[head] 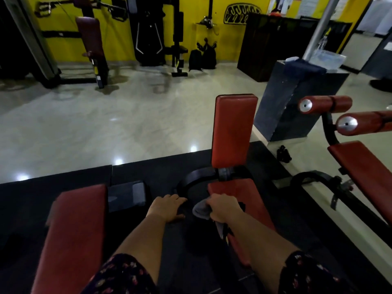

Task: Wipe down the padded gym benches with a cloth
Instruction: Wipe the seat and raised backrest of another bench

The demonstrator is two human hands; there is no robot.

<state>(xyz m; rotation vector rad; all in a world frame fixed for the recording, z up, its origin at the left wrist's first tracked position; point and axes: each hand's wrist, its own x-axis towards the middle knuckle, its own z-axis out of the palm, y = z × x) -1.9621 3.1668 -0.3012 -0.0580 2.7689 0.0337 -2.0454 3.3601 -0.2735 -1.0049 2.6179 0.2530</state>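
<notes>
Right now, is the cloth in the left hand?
No, the right hand grips the grey cloth; the left hand is spread open, empty.

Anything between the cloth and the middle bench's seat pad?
Nothing visible stands between them. The right hand grips the grey cloth at the left edge of the red padded bench seat.

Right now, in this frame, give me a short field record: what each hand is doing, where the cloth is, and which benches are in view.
right hand: grips the crumpled grey cloth at the near left edge of the middle red padded bench seat
left hand: open, fingers spread, over the black floor mat beside the black curved frame; contact unclear
middle bench: upright red padded backrest behind the seat
other benches: left red padded bench; right red padded bench below two red roller pads
</notes>
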